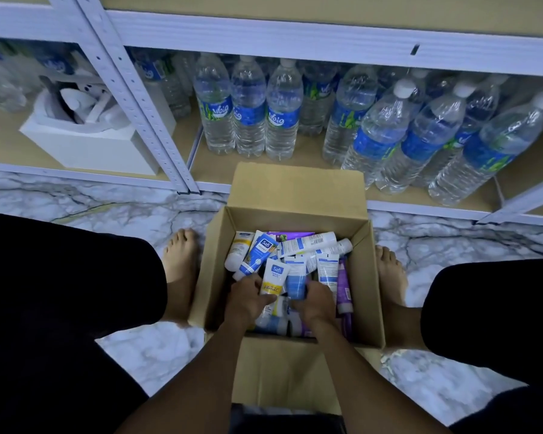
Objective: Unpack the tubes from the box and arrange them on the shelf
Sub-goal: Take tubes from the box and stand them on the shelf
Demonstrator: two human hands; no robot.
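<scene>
Left hand point(248, 300) pinches yellow tube point(275, 277), right hand point(315, 300) grips blue tube point(296, 278); I read both pointing toward shelf point(295, 36) ahead.

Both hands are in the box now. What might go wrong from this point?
1. The left hand grips a yellow tube and the right hand a blue tube from a loose pile; neighbours may get dragged out, or a tube may slip.
2. The bottom shelf behind the box is crowded with water bottles; tubes put there could topple them.
</scene>
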